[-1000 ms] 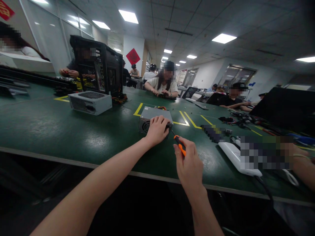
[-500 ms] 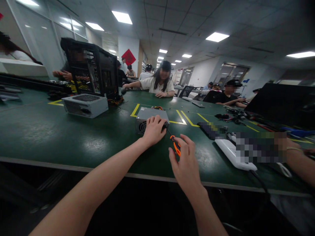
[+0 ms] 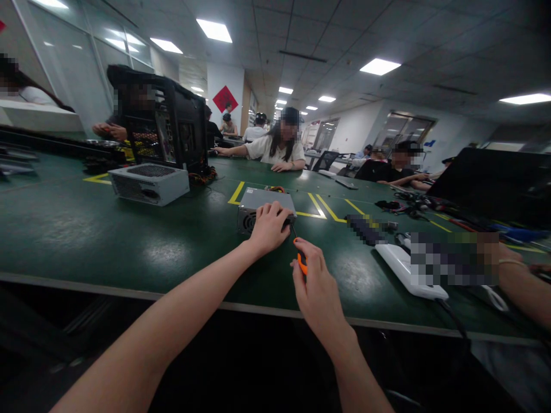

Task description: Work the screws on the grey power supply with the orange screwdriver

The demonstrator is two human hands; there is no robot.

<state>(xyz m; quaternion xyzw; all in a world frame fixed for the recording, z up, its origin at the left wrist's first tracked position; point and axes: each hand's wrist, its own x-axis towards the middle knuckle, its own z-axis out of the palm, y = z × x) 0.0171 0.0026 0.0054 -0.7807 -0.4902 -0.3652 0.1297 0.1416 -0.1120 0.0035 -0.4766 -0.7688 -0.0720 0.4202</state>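
Note:
A grey computer power supply with a fan grille on its near face sits on the green table in front of me. My left hand grips its near right edge, fingers over the top and thumb low at the front. Orange and black, the screwdriver slants up from my right hand, which is closed around its handle. Its shaft runs towards the power supply's front right corner beside my left thumb; the tip is hidden there.
Left of my hands stands a second power supply, with a black computer case behind it. A white power strip and a co-worker's arm are at right. Another person sits across the green table.
My right hand has moved slightly left and its fingers have closed around the screwdriver handle. The left hand and the power supply have stayed put.

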